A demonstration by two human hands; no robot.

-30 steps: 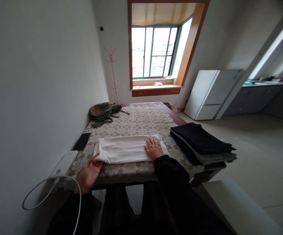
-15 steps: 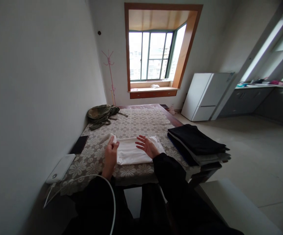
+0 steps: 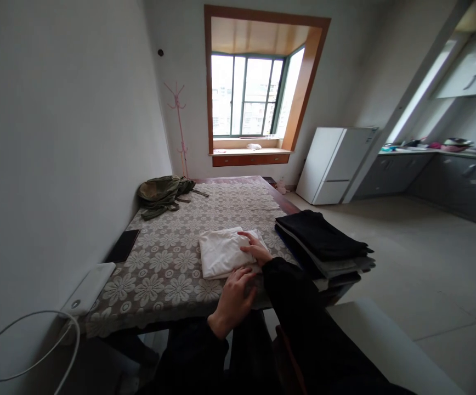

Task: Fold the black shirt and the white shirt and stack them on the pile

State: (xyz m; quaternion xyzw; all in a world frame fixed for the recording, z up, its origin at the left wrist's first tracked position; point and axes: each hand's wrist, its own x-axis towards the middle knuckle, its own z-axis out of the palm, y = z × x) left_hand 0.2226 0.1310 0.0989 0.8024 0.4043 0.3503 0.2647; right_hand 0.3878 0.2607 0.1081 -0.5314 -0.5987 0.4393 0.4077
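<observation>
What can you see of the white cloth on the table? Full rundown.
The white cloth is a plain, soft-looking fabric piece folded into a compact, roughly square packet with layered edges on its right side. It lies flat on the floral lace tablecloth near the table's front edge, left of the stack of dark folded clothes and apart from it. The right hand rests on its right part; the left hand touches its near edge.

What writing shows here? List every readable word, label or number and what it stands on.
No text can be read.
white fridge: a strip along its top edge, too blurred to read.
white power bank: no print legible.
folded white cloth under both hands: no label showing.
</observation>
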